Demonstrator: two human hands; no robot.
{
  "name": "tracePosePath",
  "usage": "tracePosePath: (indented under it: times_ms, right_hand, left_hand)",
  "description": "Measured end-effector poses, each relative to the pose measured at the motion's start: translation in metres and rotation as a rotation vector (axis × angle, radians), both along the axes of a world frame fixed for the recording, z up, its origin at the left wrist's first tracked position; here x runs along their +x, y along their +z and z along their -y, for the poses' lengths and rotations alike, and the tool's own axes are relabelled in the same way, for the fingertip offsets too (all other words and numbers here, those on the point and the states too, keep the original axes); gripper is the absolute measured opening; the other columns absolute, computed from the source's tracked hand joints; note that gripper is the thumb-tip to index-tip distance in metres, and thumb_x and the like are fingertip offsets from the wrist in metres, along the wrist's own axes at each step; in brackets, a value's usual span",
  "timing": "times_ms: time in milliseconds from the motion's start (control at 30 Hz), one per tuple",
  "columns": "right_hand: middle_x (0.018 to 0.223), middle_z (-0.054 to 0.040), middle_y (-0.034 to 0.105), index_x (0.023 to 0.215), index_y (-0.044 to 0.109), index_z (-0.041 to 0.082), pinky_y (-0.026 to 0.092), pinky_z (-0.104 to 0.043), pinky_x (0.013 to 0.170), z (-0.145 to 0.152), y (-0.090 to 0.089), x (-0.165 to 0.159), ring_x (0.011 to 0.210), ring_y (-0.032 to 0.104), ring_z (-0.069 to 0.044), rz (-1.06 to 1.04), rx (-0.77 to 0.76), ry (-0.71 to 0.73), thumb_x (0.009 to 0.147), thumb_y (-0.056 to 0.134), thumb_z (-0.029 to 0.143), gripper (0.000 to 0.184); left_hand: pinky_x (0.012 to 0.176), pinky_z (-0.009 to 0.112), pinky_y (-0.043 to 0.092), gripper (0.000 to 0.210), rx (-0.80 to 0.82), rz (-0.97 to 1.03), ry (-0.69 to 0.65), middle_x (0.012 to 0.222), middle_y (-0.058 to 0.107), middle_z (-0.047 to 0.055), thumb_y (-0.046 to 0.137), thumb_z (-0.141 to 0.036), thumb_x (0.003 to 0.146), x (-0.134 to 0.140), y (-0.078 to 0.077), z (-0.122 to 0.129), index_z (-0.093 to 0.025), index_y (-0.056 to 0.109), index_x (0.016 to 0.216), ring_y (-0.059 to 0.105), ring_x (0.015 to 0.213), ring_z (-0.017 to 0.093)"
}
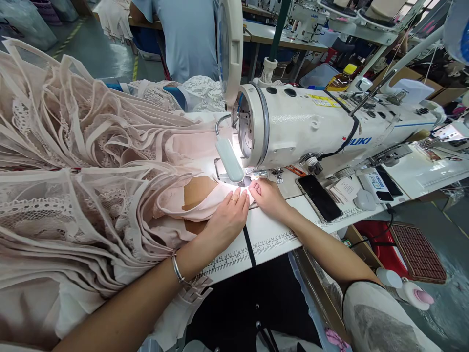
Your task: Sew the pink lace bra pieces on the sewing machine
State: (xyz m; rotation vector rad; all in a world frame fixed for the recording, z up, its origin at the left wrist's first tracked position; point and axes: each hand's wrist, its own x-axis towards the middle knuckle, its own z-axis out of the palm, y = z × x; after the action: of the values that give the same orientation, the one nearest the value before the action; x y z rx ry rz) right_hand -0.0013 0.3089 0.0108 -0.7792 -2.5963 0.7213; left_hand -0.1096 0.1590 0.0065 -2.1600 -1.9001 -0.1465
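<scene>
Head view: left hand (227,219) pressed flat, fingers together, on pink fabric (205,200) by the sewing machine (315,127). Right hand (268,195) pinching the fabric edge under the lamp (229,159). Phone (319,198) beside; garment pile (73,171) crowding left.

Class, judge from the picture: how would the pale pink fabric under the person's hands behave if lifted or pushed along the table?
The pink fabric is probably floppy: it folds and bunches beside the left hand. It is likely light, since its layers look sheer. Pushed, it would probably wrinkle rather than slide flat, which may be why the right hand presses it.
</scene>
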Motion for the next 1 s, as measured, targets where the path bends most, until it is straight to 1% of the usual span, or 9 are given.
tracePosePath:
  times_ms: [133, 233, 367, 433, 533, 633, 733, 867, 1000]
  right_hand:
    - [0.088, -0.0035, 0.071, 0.092, 0.069, 0.021, 0.048, -0.03, 0.077, -0.007, 0.0, 0.013, 0.083, 0.063, -0.018, -0.112, 0.054, 0.18, 0.097, 0.053, 0.023, 0.017]
    - [0.103, -0.0071, 0.071, 0.105, 0.072, 0.021, 0.052, -0.035, 0.086, -0.008, 0.001, 0.021, 0.094, 0.064, -0.021, -0.143, 0.201, 0.335, 0.101, 0.045, 0.021, 0.027]
    - [0.102, -0.0125, 0.07, 0.113, 0.07, 0.014, 0.053, -0.04, 0.084, 0.004, 0.001, 0.021, 0.097, 0.061, -0.026, -0.006, 0.477, 0.348, 0.102, 0.046, 0.024, 0.028]
    - [0.101, -0.0144, 0.07, 0.113, 0.069, 0.011, 0.053, -0.042, 0.084, 0.011, 0.001, 0.018, 0.096, 0.061, -0.027, 0.096, 0.606, 0.339, 0.101, 0.047, 0.019, 0.027]
    - [0.105, -0.0154, 0.07, 0.112, 0.069, 0.01, 0.053, -0.043, 0.096, 0.012, 0.001, 0.015, 0.104, 0.063, -0.027, 0.153, 0.713, 0.374, 0.099, 0.04, 0.006, 0.033]
    - [0.118, -0.0164, 0.069, 0.119, 0.067, 0.009, 0.049, -0.043, 0.108, 0.002, 0.001, 0.014, 0.119, 0.061, -0.026, 0.127, 0.662, 0.425, 0.098, 0.041, 0.005, 0.034]
    - [0.128, -0.0161, 0.067, 0.129, 0.063, 0.012, 0.055, -0.043, 0.101, -0.01, 0.003, 0.012, 0.122, 0.061, -0.027, 0.181, 0.523, 0.415, 0.098, 0.047, 0.008, 0.035]
    - [0.122, -0.0168, 0.07, 0.129, 0.064, 0.012, 0.059, -0.045, 0.092, -0.009, 0.002, 0.008, 0.108, 0.067, -0.03, 0.281, 0.472, 0.335, 0.098, 0.047, 0.009, 0.036]
    - [0.124, -0.021, 0.068, 0.132, 0.062, 0.008, 0.056, -0.043, 0.101, -0.001, -0.007, 0.009, 0.118, 0.064, -0.03, 0.188, 0.531, 0.342, 0.095, 0.042, 0.003, 0.043]
  left_hand:
    - [0.114, 0.045, 0.046, 0.046, 0.056, 0.007, -0.027, 0.135, 0.064, 0.027, 0.035, 0.002, 0.094, -0.001, -0.007, -0.001, 0.005, 0.057, 0.133, 0.057, 0.135, 0.031]
    - [0.11, 0.045, 0.049, 0.045, 0.13, -0.014, -0.033, 0.129, 0.067, 0.025, 0.033, 0.002, 0.093, -0.001, -0.011, -0.001, 0.004, 0.058, 0.13, 0.06, 0.13, 0.031]
    - [0.107, 0.052, 0.048, 0.036, 0.202, 0.028, 0.14, 0.118, 0.069, 0.022, 0.037, 0.001, 0.092, -0.002, -0.001, 0.002, -0.002, 0.065, 0.114, 0.061, 0.125, 0.035]
    - [0.094, 0.049, 0.053, 0.029, 0.155, 0.05, 0.208, 0.103, 0.07, 0.018, 0.041, 0.001, 0.089, -0.001, 0.008, 0.003, -0.008, 0.067, 0.098, 0.067, 0.106, 0.033]
    - [0.072, 0.04, 0.052, 0.022, 0.029, 0.079, 0.179, 0.081, 0.065, 0.01, 0.048, -0.002, 0.088, 0.009, 0.02, 0.0, -0.012, 0.066, 0.082, 0.063, 0.077, 0.026]
    - [0.076, 0.038, 0.05, 0.022, -0.008, 0.092, 0.188, 0.084, 0.067, 0.01, 0.048, -0.002, 0.089, 0.024, 0.022, -0.01, -0.01, 0.069, 0.089, 0.063, 0.081, 0.024]
    - [0.089, 0.041, 0.049, 0.032, -0.02, 0.078, 0.232, 0.093, 0.071, 0.013, 0.043, 0.0, 0.089, 0.035, 0.019, -0.018, -0.007, 0.07, 0.104, 0.064, 0.091, 0.025]
    - [0.098, 0.046, 0.048, 0.041, -0.03, 0.073, 0.241, 0.111, 0.072, 0.022, 0.04, 0.0, 0.088, 0.04, 0.017, -0.018, -0.001, 0.065, 0.121, 0.064, 0.108, 0.028]
    - [0.097, 0.043, 0.05, 0.037, -0.125, 0.323, 0.23, 0.115, 0.072, 0.021, 0.043, 0.0, 0.086, 0.027, 0.026, -0.014, -0.006, 0.068, 0.112, 0.066, 0.107, 0.028]
